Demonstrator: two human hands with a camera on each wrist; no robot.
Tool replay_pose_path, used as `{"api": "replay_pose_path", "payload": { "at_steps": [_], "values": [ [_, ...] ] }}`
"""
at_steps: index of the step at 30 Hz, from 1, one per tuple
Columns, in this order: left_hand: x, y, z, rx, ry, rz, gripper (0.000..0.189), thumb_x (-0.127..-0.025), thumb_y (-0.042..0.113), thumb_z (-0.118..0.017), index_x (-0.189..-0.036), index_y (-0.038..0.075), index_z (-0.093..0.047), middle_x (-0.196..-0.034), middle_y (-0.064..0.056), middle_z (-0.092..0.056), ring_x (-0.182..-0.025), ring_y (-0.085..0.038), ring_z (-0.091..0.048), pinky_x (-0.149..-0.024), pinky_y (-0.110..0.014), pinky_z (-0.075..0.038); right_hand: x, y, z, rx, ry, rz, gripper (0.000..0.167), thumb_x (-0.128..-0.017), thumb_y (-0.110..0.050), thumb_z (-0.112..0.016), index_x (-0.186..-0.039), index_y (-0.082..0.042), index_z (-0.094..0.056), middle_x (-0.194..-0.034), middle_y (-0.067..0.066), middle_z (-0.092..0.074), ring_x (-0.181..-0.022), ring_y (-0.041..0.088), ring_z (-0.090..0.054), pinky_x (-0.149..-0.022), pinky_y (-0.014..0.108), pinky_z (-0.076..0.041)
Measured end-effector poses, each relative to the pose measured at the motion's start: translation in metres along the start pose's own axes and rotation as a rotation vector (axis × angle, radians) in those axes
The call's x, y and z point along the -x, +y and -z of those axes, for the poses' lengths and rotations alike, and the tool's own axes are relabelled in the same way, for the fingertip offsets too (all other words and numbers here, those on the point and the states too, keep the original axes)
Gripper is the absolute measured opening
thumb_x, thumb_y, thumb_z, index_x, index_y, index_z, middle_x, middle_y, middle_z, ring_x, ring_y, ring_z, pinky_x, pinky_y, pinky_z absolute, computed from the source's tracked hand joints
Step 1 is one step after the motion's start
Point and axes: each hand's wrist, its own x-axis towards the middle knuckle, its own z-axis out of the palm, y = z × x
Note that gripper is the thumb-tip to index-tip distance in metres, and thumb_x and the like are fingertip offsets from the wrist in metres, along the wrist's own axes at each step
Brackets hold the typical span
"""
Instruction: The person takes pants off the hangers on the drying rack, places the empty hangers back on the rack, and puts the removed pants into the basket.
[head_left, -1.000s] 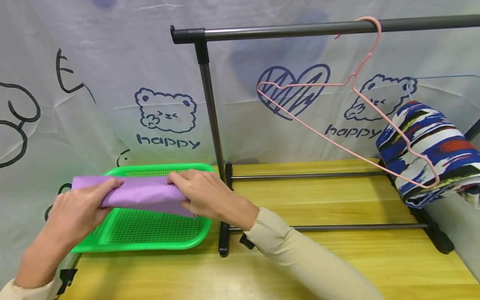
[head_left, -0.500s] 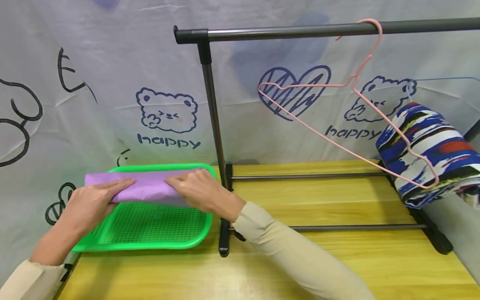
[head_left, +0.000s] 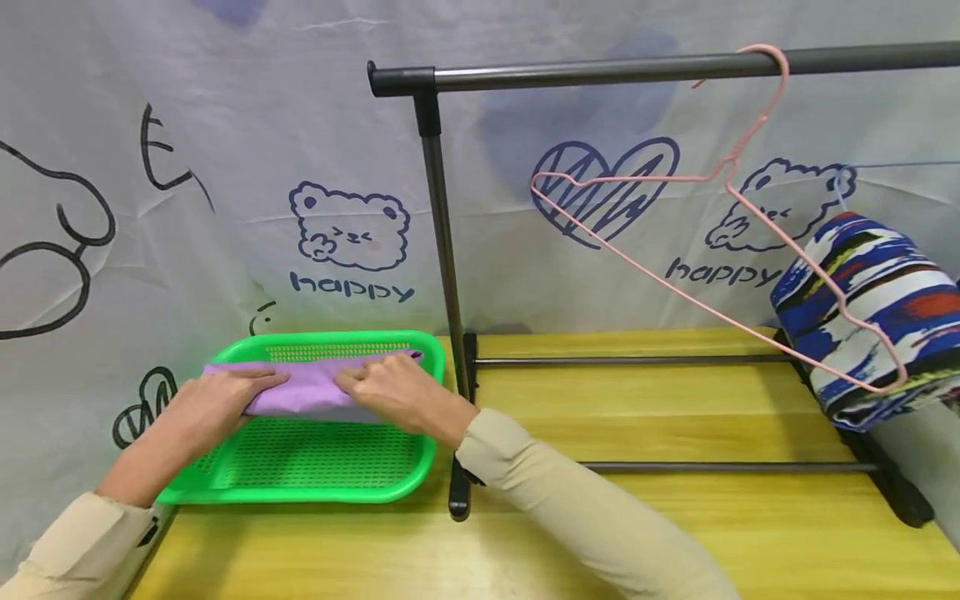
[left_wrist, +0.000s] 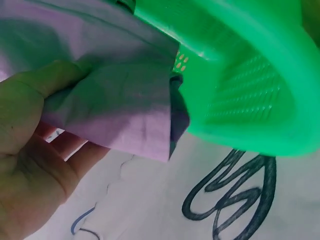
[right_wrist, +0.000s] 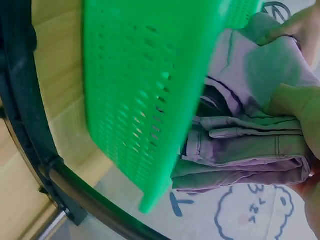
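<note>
A folded purple cloth point(head_left: 307, 390) is over the back part of a green plastic basket point(head_left: 315, 495). My left hand point(head_left: 210, 407) grips the cloth near its left end, thumb on the near face and fingers behind, as the left wrist view shows. Nearer the right end, my right hand point(head_left: 397, 390) holds it too. In the right wrist view, several stitched layers of the cloth point(right_wrist: 245, 170) show, partly down behind the basket's wall point(right_wrist: 140, 90). Whether the cloth touches the basket floor cannot be told. The fingers of my right hand point(right_wrist: 300, 107) are partly hidden.
A dark metal clothes rack point(head_left: 442, 233) stands right of the basket on a wooden table point(head_left: 525, 550). From its bar hang a pink hanger point(head_left: 660, 283) and, at the right, a folded striped cloth point(head_left: 877, 308) on a blue hanger. A printed curtain point(head_left: 480, 275) closes off the back.
Both hands have brought the purple cloth down and back into the basket, a little to the right. The head view has shifted slightly. Both hands keep hold of the cloth.
</note>
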Motion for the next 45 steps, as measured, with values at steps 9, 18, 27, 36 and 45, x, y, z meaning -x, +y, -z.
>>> {"api": "replay_pose_path", "payload": {
  "at_steps": [9, 18, 27, 36, 45],
  "values": [
    [-0.008, -0.004, -0.012, 0.059, -0.011, -0.046, 0.059, -0.073, -0.018, -0.076, -0.128, 0.001, -0.07, -0.124, -0.021, -0.07, -0.108, -0.049, -0.066, -0.089, -0.06, -0.054, 0.002, -0.006, -0.012, 0.083, 0.006, 0.021, 0.019, -0.104, -0.015, -0.06, -0.12, -0.014, -0.07, -0.104, -0.007, -0.074, -0.075, 0.005, -0.066, -0.058, 0.012, -0.049],
    [0.004, 0.0, -0.015, 0.199, -0.253, -0.049, 0.062, -0.075, -0.004, -0.086, -0.134, 0.002, -0.067, -0.119, -0.022, -0.07, -0.101, -0.041, -0.069, -0.085, -0.057, -0.056, 0.006, -0.023, -0.021, -0.06, -0.104, 0.043, 0.024, -0.104, -0.013, -0.06, -0.123, -0.015, -0.074, -0.107, -0.005, -0.076, -0.072, 0.004, -0.068, -0.06, 0.01, -0.049],
    [0.014, 0.004, -0.01, 0.274, -0.356, -0.062, 0.061, -0.073, 0.002, -0.089, -0.131, 0.0, -0.068, -0.124, -0.026, -0.068, -0.116, -0.05, -0.061, -0.092, -0.061, -0.052, 0.007, -0.032, -0.02, -0.267, -0.205, 0.014, 0.018, -0.092, -0.025, -0.079, -0.108, -0.016, -0.075, -0.092, -0.007, -0.072, -0.072, 0.003, -0.063, -0.066, 0.01, -0.049],
    [0.021, 0.001, -0.011, 0.42, -0.419, 0.0, 0.047, -0.082, 0.028, -0.084, -0.12, 0.002, -0.075, -0.113, -0.019, -0.071, -0.091, -0.03, -0.064, -0.082, -0.043, -0.054, 0.008, -0.04, -0.017, -0.59, -0.321, 0.042, 0.01, -0.099, -0.026, -0.07, -0.101, -0.016, -0.073, -0.073, -0.009, -0.055, -0.061, 0.001, -0.046, -0.058, 0.013, -0.039],
    [0.023, 0.008, -0.024, 0.486, -0.378, -0.001, 0.055, -0.089, 0.033, -0.078, -0.127, -0.005, -0.068, -0.089, -0.018, -0.07, -0.071, -0.013, -0.056, -0.066, -0.03, -0.05, 0.01, -0.04, -0.019, -0.776, -0.429, 0.008, 0.03, -0.109, -0.026, -0.051, -0.118, -0.016, -0.078, -0.077, -0.01, -0.064, -0.059, -0.001, -0.052, -0.067, 0.011, -0.045]
  ]
}}
